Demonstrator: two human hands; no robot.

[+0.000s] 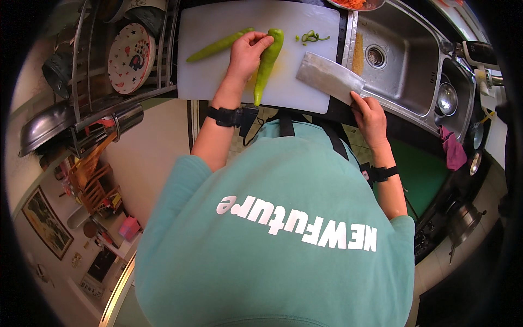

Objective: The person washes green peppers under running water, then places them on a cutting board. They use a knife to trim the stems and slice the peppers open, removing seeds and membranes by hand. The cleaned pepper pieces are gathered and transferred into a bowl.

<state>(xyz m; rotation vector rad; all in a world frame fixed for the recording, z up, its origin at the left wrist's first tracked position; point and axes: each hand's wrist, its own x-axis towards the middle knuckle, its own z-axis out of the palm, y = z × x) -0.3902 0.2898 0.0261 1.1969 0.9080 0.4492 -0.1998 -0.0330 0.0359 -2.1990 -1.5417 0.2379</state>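
Note:
On a white cutting board (212, 88) lie two long green peppers. My left hand (248, 53) has its thumb and fingers on the upper part of one green pepper (267, 65), which points towards me. The other green pepper (216, 45) lies slantwise to the left of that hand. In my right hand (369, 116) is a cleaver, held near the lower corner at its right end; the broad steel blade (327, 75) rests over the board's right side. Cut green pepper stems (312, 36) lie above the blade.
Right of the board is a steel sink (402, 86) with a tan strip along its near wall and a ladle in the smaller basin. A bowl of shredded carrot (357, 4) stands at the top. On the left, a metal dish rack (83, 61) holds a patterned plate (131, 57).

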